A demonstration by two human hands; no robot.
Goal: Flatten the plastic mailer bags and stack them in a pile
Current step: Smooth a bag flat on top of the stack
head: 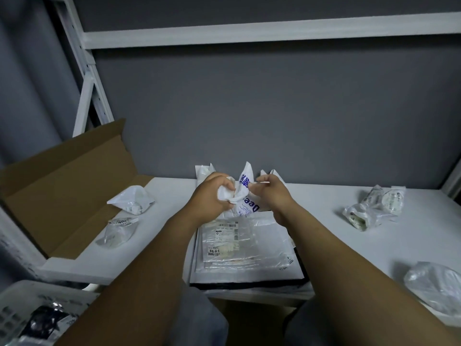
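White table [324, 221] spread wide in front of me, open cardboard box [62, 196] lying along its left side. Centre stage, near my edge, sits the pile [249, 248] of flattened mailers, labels up. I keep it there so each finished bag drops straight down from my hands. Crumpled work waits around it: 2 on the left, the puffed white bag [132, 199] and the clear bag [118, 232] nearer me, a right-hand cluster [359, 217] well apart, and 1 clear wad [434, 285] by my right forearm.

Now the action: the blue-printed mailer [243, 193] is up off the table, just above the far end of the pile, scrunched between both hands. My left hand [212, 196] is closed tight round the bunched end, anchoring it. My right hand [272, 193] has a narrow pinch, thumb and fingertips [254, 185] nipping a loose edge so I can draw it sideways and open the creases. The mailer lies between the 2 grips, its blue print facing me. It's far from flat, I'd say, so spreading comes next, then onto the pile
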